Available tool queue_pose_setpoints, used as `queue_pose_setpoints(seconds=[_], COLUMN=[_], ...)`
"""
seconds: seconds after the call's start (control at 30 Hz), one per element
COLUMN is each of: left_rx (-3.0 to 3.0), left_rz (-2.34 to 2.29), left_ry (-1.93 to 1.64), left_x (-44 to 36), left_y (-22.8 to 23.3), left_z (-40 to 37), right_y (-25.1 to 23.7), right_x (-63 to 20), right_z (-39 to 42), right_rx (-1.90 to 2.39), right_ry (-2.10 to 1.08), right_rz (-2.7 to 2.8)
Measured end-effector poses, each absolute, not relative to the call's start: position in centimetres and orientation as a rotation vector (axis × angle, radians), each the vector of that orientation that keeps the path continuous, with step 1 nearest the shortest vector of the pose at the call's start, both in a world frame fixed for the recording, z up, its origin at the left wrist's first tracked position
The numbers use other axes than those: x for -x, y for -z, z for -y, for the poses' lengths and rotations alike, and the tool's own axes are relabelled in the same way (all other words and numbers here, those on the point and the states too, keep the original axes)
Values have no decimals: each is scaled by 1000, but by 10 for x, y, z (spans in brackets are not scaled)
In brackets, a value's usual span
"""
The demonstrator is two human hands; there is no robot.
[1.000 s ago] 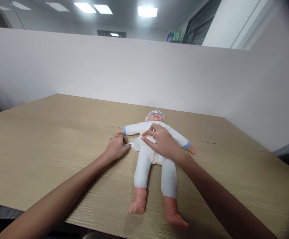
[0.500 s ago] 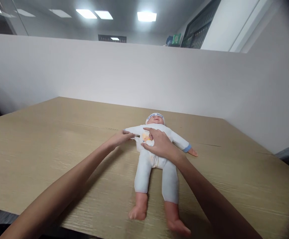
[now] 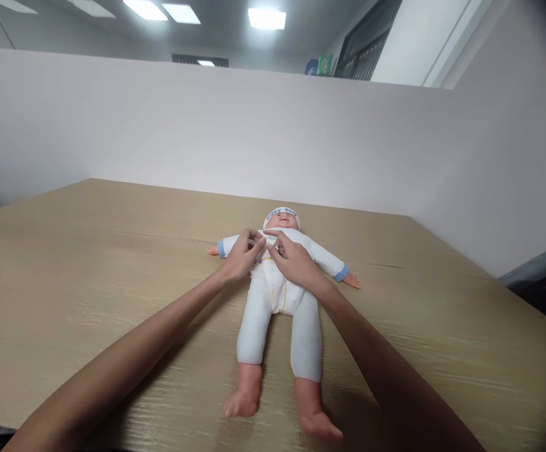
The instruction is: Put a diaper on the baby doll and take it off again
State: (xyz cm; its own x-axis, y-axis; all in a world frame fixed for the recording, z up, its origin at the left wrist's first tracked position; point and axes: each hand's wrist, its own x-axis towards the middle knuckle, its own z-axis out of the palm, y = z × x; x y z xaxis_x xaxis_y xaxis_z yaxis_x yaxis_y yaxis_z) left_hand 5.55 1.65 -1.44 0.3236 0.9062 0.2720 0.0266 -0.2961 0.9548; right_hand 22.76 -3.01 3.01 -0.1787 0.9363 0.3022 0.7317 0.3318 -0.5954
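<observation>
Pale wood-grain table [image 3: 89,270] runs up to a plain white partition wall [image 3: 207,125]. One soft-bodied baby doll [image 3: 277,289] lies face up near the table's middle, head at 12 o'clock, two bare plastic feet at 6, in a white fabric suit with two blue cuffs and a lettered cap. Both forearms reach in from 6 o'clock. The left hand [image 3: 242,256] and right hand [image 3: 292,262] meet on the doll's chest, fingertips pinching the suit fabric below the collar.

Left hand [image 3: 242,256] and right hand [image 3: 292,262] meet fingertip to fingertip, arms outstretched.
</observation>
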Motion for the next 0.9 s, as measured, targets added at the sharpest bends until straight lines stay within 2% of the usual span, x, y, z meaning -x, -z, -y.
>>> queue_pose_setpoints(seconds=[0.17, 0.37, 0.5, 0.6, 0.67, 0.77, 0.83, 0.9], left_rx=[-1732, -1791, -1841, -2068, -2271, -2534, -2590, -2560], left_rz=[-816, -894, -1088, -1050, -866, -617, -550, -581], left_ry=[-1076, -1088, -1303, -1377, -1233, -819, -599, -536], left_x=[-49, -49, -47, -36, -25, -9, -4, -3], left_y=[34, 33, 21, 5, -5, -14, -12, -6], left_z=[-24, -24, 7, 45, 70, 93, 96, 92], right_y=[-28, -20, -23, -32, -36, -32, -23, -14], right_x=[-227, -227, -223, -222, -226, -240, -253, -265], right_z=[29, 22, 33, 64, 95, 140, 160, 168], right_rx=[1479, 1410, 1314, 1259, 1199, 1156, 1195, 1277], right_ry=[-383, -213, -102, -74, -117, -320, -466, -507], right_rz=[1960, 1964, 1841, 1764, 1793, 1995, 2144, 2185])
